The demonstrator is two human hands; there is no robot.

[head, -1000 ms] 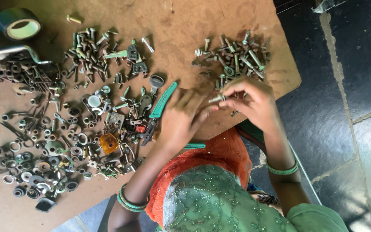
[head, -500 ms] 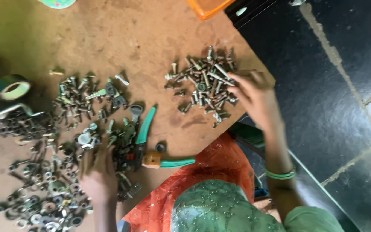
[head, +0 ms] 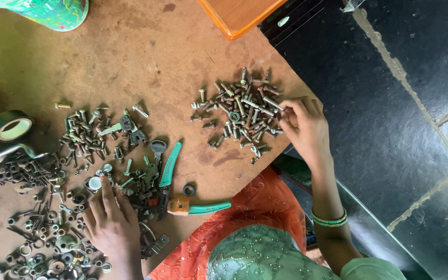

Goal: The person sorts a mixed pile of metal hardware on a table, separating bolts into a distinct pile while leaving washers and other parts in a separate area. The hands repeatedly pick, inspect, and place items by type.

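Rusty bolts (head: 239, 111) sit heaped by the board's (head: 146, 57) right edge, where the right hand (head: 303, 124) pinches one; the left hand (head: 111, 225) rests spread over mixed hardware (head: 53, 207), sorting.

Worn brown board (head: 130, 57) serves as worktop, stained & scuffed, w/ 1 corner cut off at the right. Beyond it, dark stone floor (head: 405, 103) in big slabs w/ pale grout lines. Orange tray (head: 234, 18) overhangs board's top edge. Paint-splashed green tub (head: 53, 11) at top left corner. Soft daylight, faint shadows.
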